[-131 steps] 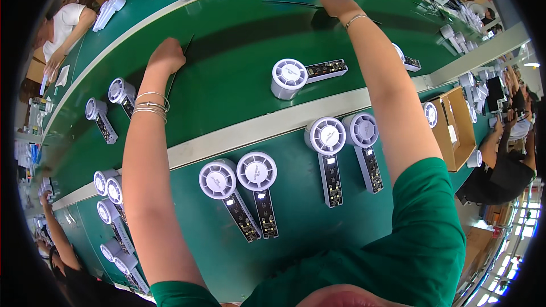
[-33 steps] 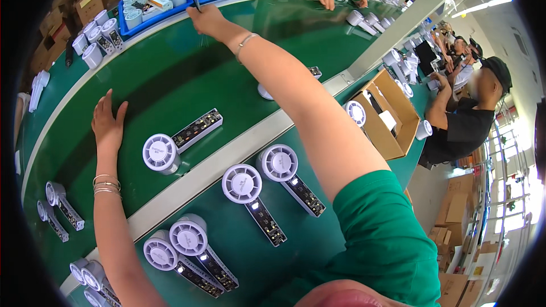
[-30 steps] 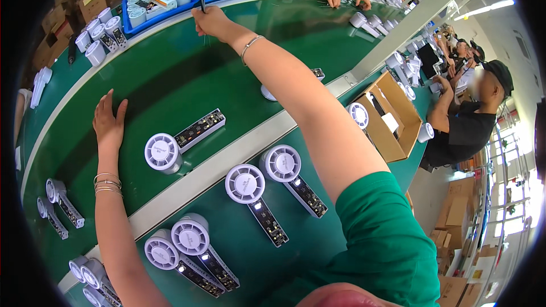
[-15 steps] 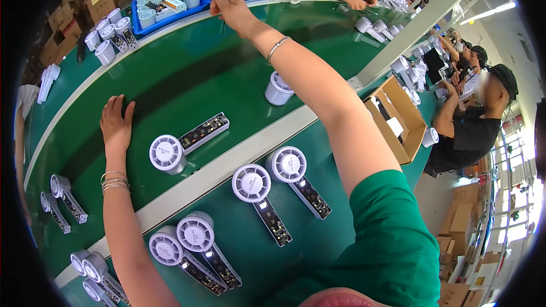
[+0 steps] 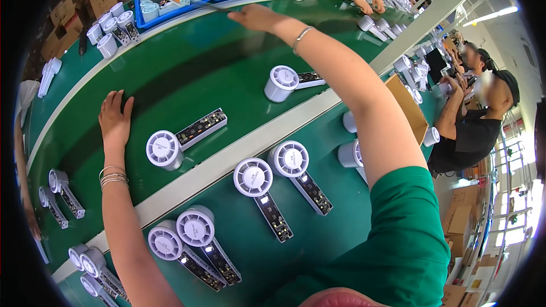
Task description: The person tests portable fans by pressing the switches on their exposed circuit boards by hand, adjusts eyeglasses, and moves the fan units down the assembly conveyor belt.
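My left hand (image 5: 115, 118) rests on the green belt (image 5: 187, 88) with its fingers stretched out, holding nothing. To its right lies a white handheld fan (image 5: 163, 149), its round head up and a circuit board exposed in its handle. Farther off, my right hand (image 5: 254, 18) is closed around a thin dark tool (image 5: 210, 7), blurred and pointing left, its kind unclear. Below my right forearm lies another handheld fan (image 5: 282, 83), partly hidden at its handle end. Nearer me, past the pale rail (image 5: 187, 179), lie several more fans (image 5: 253, 177) with exposed boards.
Blue trays (image 5: 149, 20) of white fan parts and orange pieces stand at the far edge, beside more fans (image 5: 107, 45). An open cardboard box (image 5: 406, 105) and a slanting pale post (image 5: 421, 28) are on the right. Co-workers sit beyond, one in black (image 5: 472, 136).
My right hand has moved slightly right and down, and the thin tool has swung from upright to pointing left. My left hand stays nearly in place. The right-hand fan's handle has come into view.
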